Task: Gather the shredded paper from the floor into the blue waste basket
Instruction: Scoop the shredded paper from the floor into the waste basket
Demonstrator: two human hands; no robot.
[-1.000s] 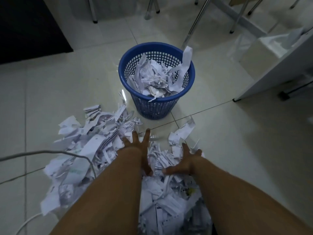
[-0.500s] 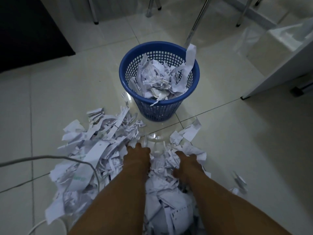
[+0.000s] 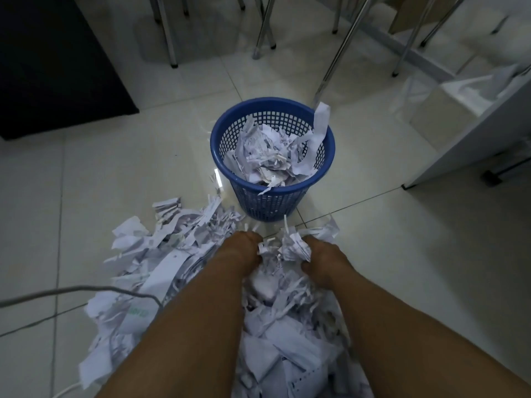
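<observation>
A blue waste basket [image 3: 327,130] stands on the tiled floor ahead of me, roughly half full of torn white paper, with one long strip hanging over its right rim. A big heap of shredded paper [image 3: 161,265] covers the floor in front of it. My left hand [image 3: 240,249] and my right hand [image 3: 321,258] are both curled into the heap's far end, and they grip a bunch of shreds [image 3: 284,248] between them, just short of the basket's base.
A grey cable [image 3: 71,291] runs across the floor on the left and over the heap. Metal chair and table legs [image 3: 336,53] stand behind the basket. A white cabinet [image 3: 471,133] is at the right, a dark mat [image 3: 57,67] at the back left.
My hands went from flat and spread on the heap to curled round a bunch of shreds, drawn together. The view has tilted so the basket sits farther ahead.
</observation>
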